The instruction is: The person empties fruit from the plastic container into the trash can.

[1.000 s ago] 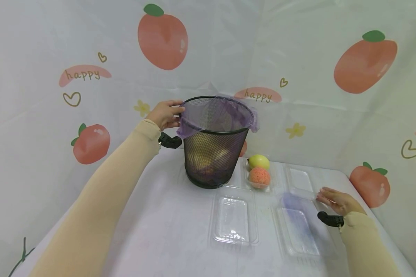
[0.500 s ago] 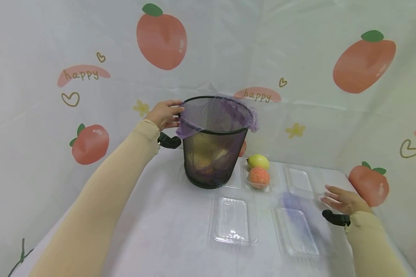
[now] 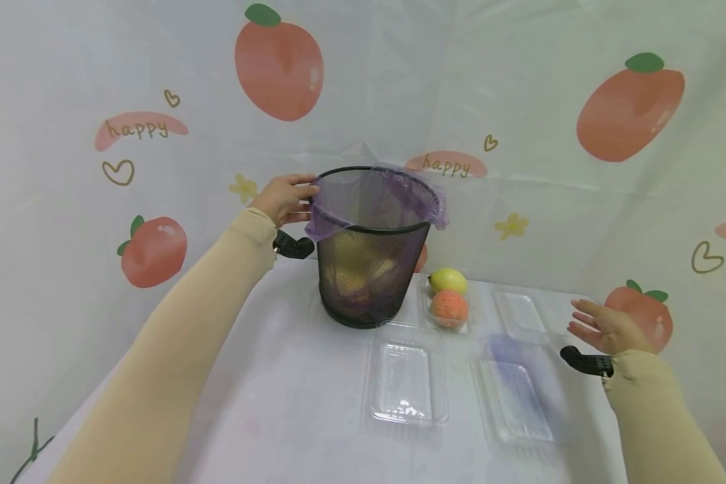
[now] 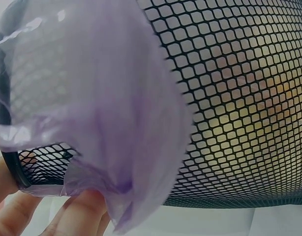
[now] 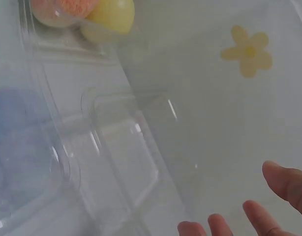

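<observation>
My left hand [image 3: 283,200] grips the rim of a black mesh wastebasket [image 3: 363,275] at its left side. A thin purple bin liner [image 4: 121,123] folds over that rim, and the fingers [image 4: 79,216] lie against it in the left wrist view. Through the mesh, yellowish and reddish things show blurred inside the basket. My right hand [image 3: 611,329] is raised over the right side of the table, fingers apart and holding nothing. Nearest it are clear plastic boxes, one at the back [image 3: 523,312] and one in front [image 3: 520,403] with a bluish patch over it.
Right of the wastebasket, a clear box holds a yellow lemon-shaped fruit [image 3: 449,281] and an orange-red ball-shaped fruit [image 3: 450,308]. Another clear box [image 3: 404,383] lies in front of the basket. A white patterned curtain [image 3: 363,81] stands behind the table [image 3: 290,417].
My right hand has moved up and slightly right, away from the clear boxes. My left hand stays on the basket rim. The whole head view has shifted slightly.
</observation>
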The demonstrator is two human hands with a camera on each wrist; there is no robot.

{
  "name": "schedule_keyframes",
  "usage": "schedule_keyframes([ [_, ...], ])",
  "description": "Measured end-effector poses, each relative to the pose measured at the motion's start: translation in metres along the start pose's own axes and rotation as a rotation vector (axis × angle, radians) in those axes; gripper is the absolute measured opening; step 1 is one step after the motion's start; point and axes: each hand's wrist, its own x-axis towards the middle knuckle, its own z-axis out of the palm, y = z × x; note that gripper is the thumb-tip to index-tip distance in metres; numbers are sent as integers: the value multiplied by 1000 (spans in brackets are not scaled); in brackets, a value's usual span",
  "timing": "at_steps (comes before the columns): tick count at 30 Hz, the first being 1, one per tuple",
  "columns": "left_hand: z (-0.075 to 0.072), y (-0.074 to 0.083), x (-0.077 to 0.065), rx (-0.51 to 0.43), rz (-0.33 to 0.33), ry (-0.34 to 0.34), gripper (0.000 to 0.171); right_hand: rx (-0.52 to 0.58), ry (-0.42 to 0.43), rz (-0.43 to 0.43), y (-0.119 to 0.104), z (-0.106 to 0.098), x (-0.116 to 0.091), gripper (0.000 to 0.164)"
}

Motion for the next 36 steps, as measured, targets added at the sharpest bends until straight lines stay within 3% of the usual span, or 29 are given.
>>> schedule_keyframes([
  [6, 0, 1, -2, 4, 13, -16, 54, 7, -69, -30, -1, 26, 1, 82],
  [8, 0, 1, -3, 1, 14, -17, 54, -34, -96, -59, -2, 34, 3, 76],
  [9, 0, 1, -3, 2, 13, -18, 54, -50, -102, -73, -2, 39, 4, 71],
  [15, 0, 1, -2, 8, 15, -9, 54, -41, -162, -127, -1, 66, 12, 6],
  [20, 0, 0, -2, 10, 16, -6, 54, -86, -191, -125, 4, 85, 23, 10],
  [23, 0, 0, -3, 20, 18, -1, 53, -133, -164, -109, 10, 95, 32, 12],
  [27, -1, -1, -3, 26, 18, 1, 53, -211, -142, -85, 21, 108, 42, 56],
  [29, -1, -1, -3, 21, 19, -2, 53, -224, -142, -77, 27, 114, 45, 66],
  [36, 0, -1, -5, 15, 20, -5, 52, -316, -173, -82, 40, 120, 61, 58],
])
